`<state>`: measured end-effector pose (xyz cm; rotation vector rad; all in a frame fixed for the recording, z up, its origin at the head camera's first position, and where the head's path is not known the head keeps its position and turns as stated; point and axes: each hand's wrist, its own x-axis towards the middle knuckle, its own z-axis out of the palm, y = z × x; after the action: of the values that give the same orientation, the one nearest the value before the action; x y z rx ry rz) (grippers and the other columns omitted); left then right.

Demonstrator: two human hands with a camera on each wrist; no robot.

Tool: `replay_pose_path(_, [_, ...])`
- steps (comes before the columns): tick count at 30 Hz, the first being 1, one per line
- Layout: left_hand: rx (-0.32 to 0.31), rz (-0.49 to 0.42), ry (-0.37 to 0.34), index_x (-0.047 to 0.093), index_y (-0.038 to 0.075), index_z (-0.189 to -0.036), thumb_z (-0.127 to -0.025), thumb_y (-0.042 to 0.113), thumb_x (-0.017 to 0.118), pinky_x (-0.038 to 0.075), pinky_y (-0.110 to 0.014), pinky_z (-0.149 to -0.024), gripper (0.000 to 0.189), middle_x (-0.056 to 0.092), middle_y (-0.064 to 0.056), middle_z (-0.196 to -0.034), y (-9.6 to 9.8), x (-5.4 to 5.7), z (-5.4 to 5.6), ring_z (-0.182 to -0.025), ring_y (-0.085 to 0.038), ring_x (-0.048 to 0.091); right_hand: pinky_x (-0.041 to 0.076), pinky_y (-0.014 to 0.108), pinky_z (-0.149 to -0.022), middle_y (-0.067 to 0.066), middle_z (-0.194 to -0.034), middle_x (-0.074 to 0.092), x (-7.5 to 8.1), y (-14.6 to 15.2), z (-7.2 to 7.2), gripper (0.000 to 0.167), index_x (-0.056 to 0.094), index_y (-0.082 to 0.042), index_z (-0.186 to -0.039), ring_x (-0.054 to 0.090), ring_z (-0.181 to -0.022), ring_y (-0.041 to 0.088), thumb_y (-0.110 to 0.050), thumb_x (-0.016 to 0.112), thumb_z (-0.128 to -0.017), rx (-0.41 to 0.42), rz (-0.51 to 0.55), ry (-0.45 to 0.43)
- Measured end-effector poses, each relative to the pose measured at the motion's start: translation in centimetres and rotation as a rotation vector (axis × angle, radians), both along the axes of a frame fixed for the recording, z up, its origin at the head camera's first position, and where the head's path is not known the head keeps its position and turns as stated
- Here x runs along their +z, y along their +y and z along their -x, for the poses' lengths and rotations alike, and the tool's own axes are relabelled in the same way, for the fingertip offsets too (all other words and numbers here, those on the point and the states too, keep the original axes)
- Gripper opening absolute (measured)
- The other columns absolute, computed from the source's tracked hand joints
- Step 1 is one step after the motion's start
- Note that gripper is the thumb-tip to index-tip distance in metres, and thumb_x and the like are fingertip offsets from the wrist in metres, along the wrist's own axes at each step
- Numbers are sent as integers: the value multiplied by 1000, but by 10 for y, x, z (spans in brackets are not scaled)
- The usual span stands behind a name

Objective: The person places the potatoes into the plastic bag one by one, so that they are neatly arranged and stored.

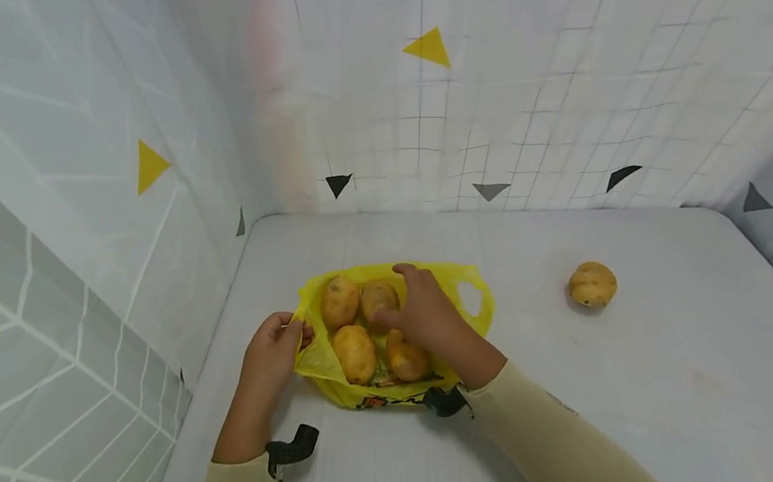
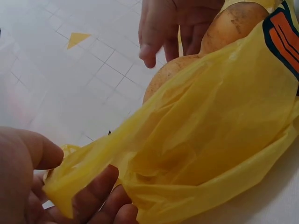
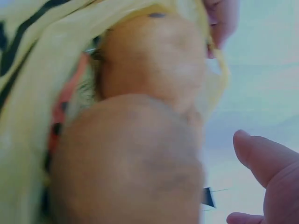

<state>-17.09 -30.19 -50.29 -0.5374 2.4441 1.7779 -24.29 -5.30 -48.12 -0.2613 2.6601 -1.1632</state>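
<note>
A yellow plastic bag (image 1: 322,362) lies spread on the table, with several potatoes (image 1: 355,354) sitting in its opening. At the bag's left edge my left hand (image 1: 271,356) pinches the thin plastic between thumb and fingers; the left wrist view shows the fold of yellow film (image 2: 70,186) there. My right hand (image 1: 432,318) hovers over the right side of the bag with fingers spread apart, holding nothing. In the right wrist view its thumb (image 3: 264,156) stands clear of the nearest potato (image 3: 131,163). From the head view, this hand partly covers the potatoes on the right.
One loose potato (image 1: 592,285) rests on the white table (image 1: 679,363), well to the right of the bag. White patterned sheets hang as a back wall (image 1: 521,85) and a left wall (image 1: 94,262). The bag's handle loop (image 1: 482,297) lies flat toward the right.
</note>
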Motion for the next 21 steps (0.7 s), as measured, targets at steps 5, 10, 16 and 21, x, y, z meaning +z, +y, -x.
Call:
replay_pose_path(5, [2,2,2,61,12,-123,-110,39,49,51,-43,-107,32,72,-8,-121,1,0,0,-118,-23,68,43,56,-117,9,-162,37,17,10,-6,85,36,-20,-160,41,-148,31,-49,78,-92,3,50,17])
replay_pose_path(10, [1,7,7,62,12,-123,-111,38,50,52,-41,-105,31,73,-8,-120,1,1,0,-116,-23,68,48,54,-111,9,-160,38,28,22,-7,83,37,-23,-160,46,-142,32,-52,77,-93,4,79,77])
replay_pose_path(16, [-12,9,9,61,12,-122,-110,40,50,51,-41,-105,33,72,-8,-120,1,0,0,-117,-23,68,47,51,-114,10,-162,36,34,38,-8,81,38,-20,-159,46,-145,34,-47,78,-94,-31,152,127])
replay_pose_path(21, [-15,-2,13,60,12,-125,-110,41,50,50,-43,-108,34,71,-8,-122,-1,-2,-1,-119,-23,67,45,47,-117,10,-161,38,34,50,-11,77,39,-17,-158,44,-147,31,-42,77,-95,-67,203,142])
